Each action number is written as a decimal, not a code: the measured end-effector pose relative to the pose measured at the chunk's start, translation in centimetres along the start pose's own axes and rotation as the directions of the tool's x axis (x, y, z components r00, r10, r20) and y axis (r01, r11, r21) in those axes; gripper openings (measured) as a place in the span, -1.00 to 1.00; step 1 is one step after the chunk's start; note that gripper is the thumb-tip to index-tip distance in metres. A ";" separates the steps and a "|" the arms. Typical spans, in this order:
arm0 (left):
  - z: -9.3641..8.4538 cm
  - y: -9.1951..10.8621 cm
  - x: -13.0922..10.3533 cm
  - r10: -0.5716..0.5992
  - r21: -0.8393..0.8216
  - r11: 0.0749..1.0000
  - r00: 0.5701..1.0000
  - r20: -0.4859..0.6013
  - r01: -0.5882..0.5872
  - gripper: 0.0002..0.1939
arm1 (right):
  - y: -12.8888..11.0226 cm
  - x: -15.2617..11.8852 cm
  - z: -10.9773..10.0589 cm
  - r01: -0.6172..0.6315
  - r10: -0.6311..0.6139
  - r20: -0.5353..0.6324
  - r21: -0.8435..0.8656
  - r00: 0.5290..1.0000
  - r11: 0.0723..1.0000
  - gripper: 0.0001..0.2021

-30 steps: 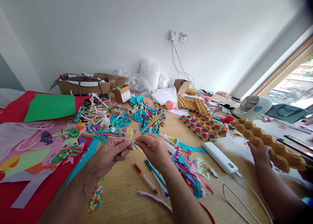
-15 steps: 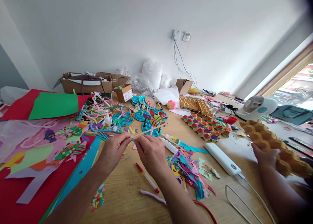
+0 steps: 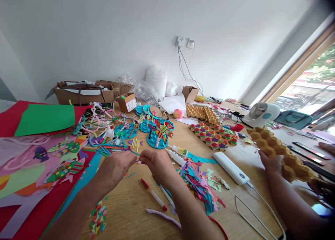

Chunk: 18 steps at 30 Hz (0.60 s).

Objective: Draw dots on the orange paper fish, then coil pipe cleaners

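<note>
My left hand [image 3: 117,166] and my right hand [image 3: 158,166] meet fingertip to fingertip above the middle of the table, both pinched closed. A tiny pale bit shows between the fingertips, too small to name. Just beyond them lies a striped paper fish [image 3: 135,143]. A blue disc with a striped fish standing on it [image 3: 157,140] sits a little farther back. Below my right hand are a red pen [image 3: 154,194] and a lilac pipe cleaner [image 3: 163,217]. White glue bottles [image 3: 176,157] lie to its right.
Coloured paper sheets [image 3: 49,119] cover the left side. Paper strips [image 3: 201,187], a white power bank [image 3: 231,168] and its cable lie right. Another person's hand [image 3: 270,163] holds an egg carton [image 3: 285,152]. A painted carton [image 3: 213,137] and a fan [image 3: 261,114] stand behind.
The thin pale stick that extended from my fingers no longer shows. My hands have lowered slightly and the left wrist has turned. The whole view has shifted a little to the right.
</note>
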<state>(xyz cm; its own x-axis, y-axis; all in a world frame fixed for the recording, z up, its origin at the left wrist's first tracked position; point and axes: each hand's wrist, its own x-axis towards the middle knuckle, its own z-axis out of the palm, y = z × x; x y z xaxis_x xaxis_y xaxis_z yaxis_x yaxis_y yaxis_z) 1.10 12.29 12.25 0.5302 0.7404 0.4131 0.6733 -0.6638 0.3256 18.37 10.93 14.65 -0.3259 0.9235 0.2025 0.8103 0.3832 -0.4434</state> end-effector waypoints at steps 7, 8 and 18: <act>0.1 0.7 0.1 0.115 0.085 0.990 0.993 -0.021 -0.112 -0.69 | 0.5 -0.2 -0.8 -0.065 0.057 0.039 0.229 0.998 0.971 -0.86; 0.1 0.8 0.1 0.110 0.071 0.992 0.994 -0.028 -0.107 -0.70 | 0.5 -0.3 -0.8 -0.073 0.065 0.041 0.227 0.997 0.971 -0.85; -0.2 0.7 0.1 -0.177 -0.173 0.970 0.984 -0.027 0.170 -0.72 | -0.7 -0.8 -1.1 0.010 0.004 -0.148 0.092 0.989 0.996 -0.85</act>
<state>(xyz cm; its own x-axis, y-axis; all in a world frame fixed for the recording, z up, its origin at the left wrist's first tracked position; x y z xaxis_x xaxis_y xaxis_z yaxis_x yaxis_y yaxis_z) 1.55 11.89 12.66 0.3886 0.8432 0.3716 0.6541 -0.5364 0.5333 18.62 9.96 15.76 -0.2470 0.9121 0.3273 0.7588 0.3921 -0.5201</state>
